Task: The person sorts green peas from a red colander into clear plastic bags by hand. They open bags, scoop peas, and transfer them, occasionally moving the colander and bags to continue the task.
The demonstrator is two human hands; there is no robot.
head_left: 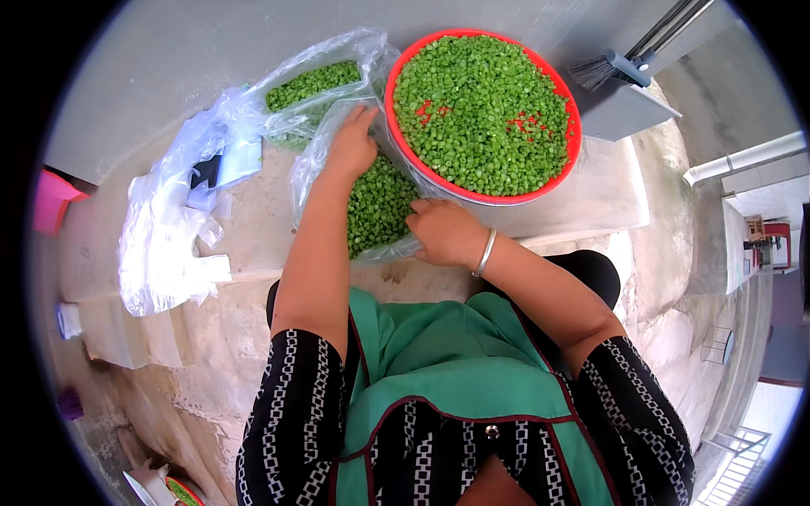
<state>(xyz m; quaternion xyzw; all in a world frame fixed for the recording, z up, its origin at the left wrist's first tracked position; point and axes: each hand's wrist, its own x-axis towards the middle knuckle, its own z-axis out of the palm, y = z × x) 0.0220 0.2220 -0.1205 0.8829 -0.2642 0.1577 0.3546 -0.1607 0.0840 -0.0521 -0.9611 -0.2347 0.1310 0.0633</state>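
Observation:
A clear plastic bag (314,158) lies in front of me on the pale ledge, its mouth spread around many chopped green bean pieces (380,207). My left hand (353,145) reaches over the bag's far left side, fingers stretched against the plastic. On the near right side, my right hand (445,231) has its fingers curled at the bag's edge beside the beans; a silver bangle circles that wrist. Just beyond is a second clear bag (371,52) with more chopped beans. A round red basket (579,126), heaped with the same green pieces, stands at the right.
Loose empty plastic bags (156,244) lie at the ledge's left. A brush (595,72) and a grey dustpan (624,110) lean by the wall behind the basket. A pink object (57,201) is at the far left, and a white pipe (742,158) at the right.

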